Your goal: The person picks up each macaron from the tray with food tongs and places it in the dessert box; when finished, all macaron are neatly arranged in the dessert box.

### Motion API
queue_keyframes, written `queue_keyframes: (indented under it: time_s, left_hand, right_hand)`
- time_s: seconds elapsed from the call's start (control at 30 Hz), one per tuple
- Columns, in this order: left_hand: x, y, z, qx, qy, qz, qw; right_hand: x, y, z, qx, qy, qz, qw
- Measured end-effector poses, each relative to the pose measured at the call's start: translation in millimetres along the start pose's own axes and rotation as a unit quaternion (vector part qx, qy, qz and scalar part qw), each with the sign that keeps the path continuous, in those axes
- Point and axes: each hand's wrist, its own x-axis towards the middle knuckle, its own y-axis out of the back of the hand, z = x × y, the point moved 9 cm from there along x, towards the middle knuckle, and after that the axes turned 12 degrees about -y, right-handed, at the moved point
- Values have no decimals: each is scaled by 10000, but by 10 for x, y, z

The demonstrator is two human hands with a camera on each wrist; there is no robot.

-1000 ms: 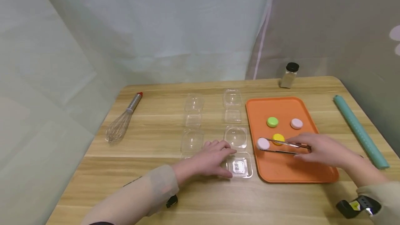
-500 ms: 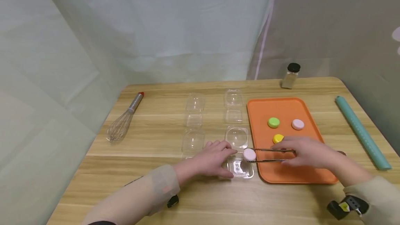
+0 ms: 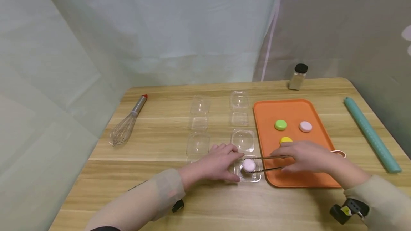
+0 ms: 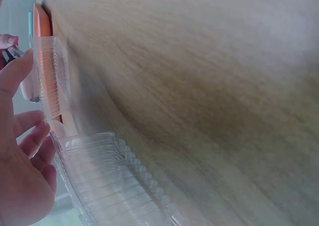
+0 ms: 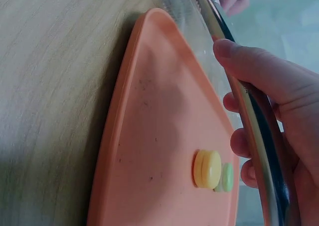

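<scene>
At lower right of centre in the head view, we have the right hand [image 3: 303,157] curled round metal tongs [image 3: 272,158], thumb pressing one arm, jaws parted only by the lilac macaron [image 3: 249,166] between their tips. We see that macaron over or in the base of the near clear container [image 3: 255,179]; can't tell whether it touches the bottom. Left hand [image 3: 219,162], same container's left side: thumb and fingers spread apart at its edge, nothing clasped that we can see. Right of that, orange tray [image 3: 295,109], partly under the right hand; on it we count yellow macaron [image 3: 285,139], green macaron [image 3: 280,125], pink macaron [image 3: 305,127]. More clear containers [image 3: 239,99] centre frame. Whisk [image 3: 125,127] at left, black-lidded jar [image 3: 297,77] upper right, teal rolling pin [image 3: 372,134] far right.
</scene>
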Motion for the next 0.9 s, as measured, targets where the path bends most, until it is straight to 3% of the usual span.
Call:
queue_keyframes:
  time_s: [0.9]
  left_hand:
    - [4,19,15,57,-56,4,10000]
  right_hand:
    - [90,51,-200,-524,61,-287,9982]
